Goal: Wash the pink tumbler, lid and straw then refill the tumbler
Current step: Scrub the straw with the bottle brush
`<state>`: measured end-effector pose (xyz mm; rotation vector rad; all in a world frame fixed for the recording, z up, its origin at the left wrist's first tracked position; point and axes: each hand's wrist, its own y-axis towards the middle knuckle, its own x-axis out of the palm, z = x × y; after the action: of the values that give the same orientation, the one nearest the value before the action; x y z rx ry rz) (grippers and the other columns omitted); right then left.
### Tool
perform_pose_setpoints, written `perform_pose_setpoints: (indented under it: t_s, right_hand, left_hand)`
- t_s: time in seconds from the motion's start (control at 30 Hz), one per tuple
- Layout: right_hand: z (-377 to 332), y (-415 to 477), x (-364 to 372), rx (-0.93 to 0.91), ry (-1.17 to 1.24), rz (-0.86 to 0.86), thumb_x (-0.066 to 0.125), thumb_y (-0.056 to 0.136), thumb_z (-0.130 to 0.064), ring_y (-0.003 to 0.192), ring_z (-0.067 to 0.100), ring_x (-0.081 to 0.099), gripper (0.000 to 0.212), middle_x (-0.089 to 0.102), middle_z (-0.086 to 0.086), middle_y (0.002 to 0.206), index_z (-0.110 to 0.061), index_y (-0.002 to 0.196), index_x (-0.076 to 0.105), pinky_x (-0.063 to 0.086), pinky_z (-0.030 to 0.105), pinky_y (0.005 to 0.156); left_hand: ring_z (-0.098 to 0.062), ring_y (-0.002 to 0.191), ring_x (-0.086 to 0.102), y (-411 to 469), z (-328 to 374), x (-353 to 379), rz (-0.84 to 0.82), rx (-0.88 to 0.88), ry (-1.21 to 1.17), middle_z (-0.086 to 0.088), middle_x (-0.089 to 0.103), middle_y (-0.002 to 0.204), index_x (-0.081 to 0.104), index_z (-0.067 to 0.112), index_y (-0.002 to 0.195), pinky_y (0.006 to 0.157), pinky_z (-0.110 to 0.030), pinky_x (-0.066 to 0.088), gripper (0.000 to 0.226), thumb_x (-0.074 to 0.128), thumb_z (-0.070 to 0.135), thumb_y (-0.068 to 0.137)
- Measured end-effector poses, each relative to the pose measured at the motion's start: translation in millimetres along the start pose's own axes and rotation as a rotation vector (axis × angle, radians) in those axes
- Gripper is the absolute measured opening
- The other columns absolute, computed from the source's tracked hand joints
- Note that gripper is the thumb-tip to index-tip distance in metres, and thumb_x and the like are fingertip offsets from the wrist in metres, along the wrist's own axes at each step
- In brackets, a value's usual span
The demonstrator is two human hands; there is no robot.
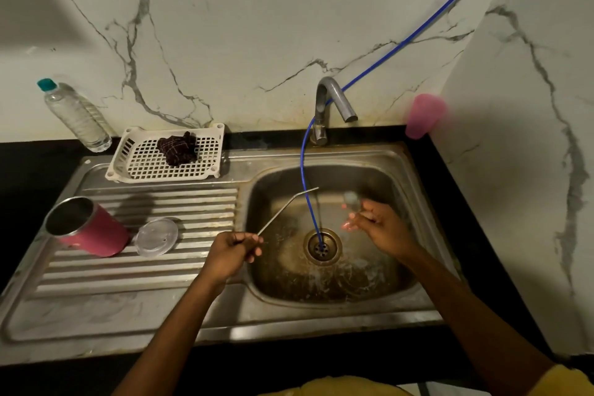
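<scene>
The pink tumbler (93, 228) stands tilted on the draining board at the left, its steel mouth open. Its clear lid (156, 237) lies flat beside it on the ridges. My left hand (231, 251) pinches the lower end of the bent metal straw (286, 206), which slants up and right over the basin. My right hand (379, 225) is over the basin under running water, fingers loosely spread; a blurred grey shape (352, 199) sits at its fingertips, and I cannot tell whether it holds it.
The steel sink (414, 270) has a drain (322, 246) with a thin blue tube (303, 170) running into it from the wall. The tap (331, 106) stands behind. A white basket (141, 164) with a dark cloth, a water bottle (75, 116) and a pink cup (422, 116) line the back.
</scene>
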<state>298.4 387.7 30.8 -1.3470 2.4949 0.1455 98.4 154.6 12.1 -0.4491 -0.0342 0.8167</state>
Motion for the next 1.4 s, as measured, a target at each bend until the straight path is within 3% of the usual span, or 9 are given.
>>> perform_pose_setpoints:
  t_s: [0.13, 0.23, 0.3, 0.47, 0.57, 0.73, 1.03, 1.17, 1.4]
  right_hand:
    - [-2.4, -12.7, -4.3, 0.279, 0.312, -0.207, 0.040, 0.099, -0.007, 0.102, 0.015, 0.071, 0.033, 0.072, 0.009, 0.116, -0.010, 0.124, 0.062, 0.058, 0.027, 0.077]
    - [1.4, -12.6, 1.0, 0.336, 0.364, -0.122, 0.049, 0.096, -0.023, 0.082, 0.026, 0.070, 0.027, 0.070, 0.016, 0.099, -0.009, 0.111, 0.067, 0.060, 0.040, 0.075]
    - [5.1, -8.8, 5.1, 0.306, 0.243, -0.041, 0.050, 0.102, -0.008, 0.071, 0.020, 0.065, 0.016, 0.060, 0.013, 0.091, -0.015, 0.107, 0.063, 0.060, 0.042, 0.072]
    - [-0.4, -6.5, 3.7, 0.131, 0.002, -0.063, 0.062, 0.094, 0.003, 0.079, 0.015, 0.064, 0.081, 0.055, 0.009, 0.109, -0.060, 0.138, 0.035, 0.058, 0.029, 0.071]
    - [-3.8, -13.6, 2.1, 0.218, 0.058, 0.008, 0.072, 0.085, 0.007, 0.077, 0.013, 0.067, 0.103, 0.058, 0.006, 0.113, -0.047, 0.153, 0.017, 0.055, 0.024, 0.062]
    - [12.9, -38.8, 15.3, 0.411, 0.099, 0.080, 0.063, 0.093, 0.005, 0.051, 0.007, 0.052, 0.071, 0.065, 0.009, 0.089, -0.029, 0.150, 0.038, 0.045, 0.025, 0.050]
    - [-12.6, -40.9, 29.0, 0.185, -0.021, -0.023, 0.062, 0.098, -0.016, 0.049, 0.016, 0.059, 0.029, 0.073, 0.005, 0.098, -0.032, 0.119, 0.050, 0.047, 0.024, 0.046]
    - [-3.4, -47.0, 37.7, -0.005, -0.508, -0.091, 0.054, 0.102, -0.038, 0.074, 0.010, 0.067, 0.028, 0.072, -0.007, 0.084, -0.036, 0.128, 0.061, 0.051, 0.024, 0.069]
    - [10.3, -56.5, 51.0, -0.028, -0.755, -0.156, 0.036, 0.100, -0.058, 0.103, 0.017, 0.065, 0.047, 0.069, -0.008, 0.118, -0.046, 0.145, 0.042, 0.040, 0.028, 0.074]
  left_hand:
    - [0.001, 0.040, 0.047, -1.1, 4.9, -1.6, 0.027, -0.010, 0.013, -0.007, 0.061, 0.061, 0.072, -0.006, 0.093, 0.042, -0.009, 0.036, 0.020, 0.054, -0.001, 0.100]
    - [0.000, 0.039, 0.047, -1.1, 8.3, 1.3, 0.038, -0.003, 0.017, -0.009, 0.060, 0.062, 0.071, -0.008, 0.094, 0.042, -0.009, 0.036, 0.021, 0.053, -0.001, 0.101]
    - [-0.001, 0.038, 0.048, -0.2, 10.4, 3.7, 0.045, -0.008, 0.012, -0.010, 0.060, 0.063, 0.070, -0.007, 0.093, 0.041, -0.009, 0.036, 0.022, 0.052, 0.000, 0.102]
    - [-0.006, 0.039, 0.051, 6.4, 9.1, 6.0, 0.062, -0.033, -0.012, -0.007, 0.063, 0.059, 0.069, -0.002, 0.087, 0.045, -0.014, 0.043, 0.026, 0.050, 0.001, 0.103]
    - [-0.008, 0.040, 0.051, 8.9, 8.5, 4.9, 0.067, -0.031, -0.021, -0.005, 0.062, 0.056, 0.070, -0.002, 0.088, 0.046, -0.015, 0.045, 0.024, 0.051, 0.002, 0.103]
    - [-0.007, 0.038, 0.049, 4.9, 15.7, 6.6, 0.104, -0.020, -0.094, -0.005, 0.061, 0.054, 0.071, 0.000, 0.086, 0.042, -0.014, 0.041, 0.018, 0.059, 0.003, 0.099]
    - [-0.003, 0.038, 0.047, 8.0, 18.0, 15.3, 0.116, -0.037, -0.167, -0.004, 0.054, 0.056, 0.069, 0.002, 0.091, 0.042, -0.011, 0.038, 0.024, 0.052, 0.011, 0.104]
    - [-0.001, 0.040, 0.050, 11.4, 20.7, 18.2, 0.094, -0.073, -0.156, -0.003, 0.056, 0.062, 0.067, 0.007, 0.091, 0.041, -0.010, 0.035, 0.027, 0.046, 0.012, 0.107]
    - [0.002, 0.038, 0.047, 13.9, 16.5, 14.0, 0.120, -0.175, -0.218, 0.009, 0.057, 0.049, 0.068, 0.010, 0.087, 0.038, -0.010, 0.030, 0.030, 0.046, 0.010, 0.106]
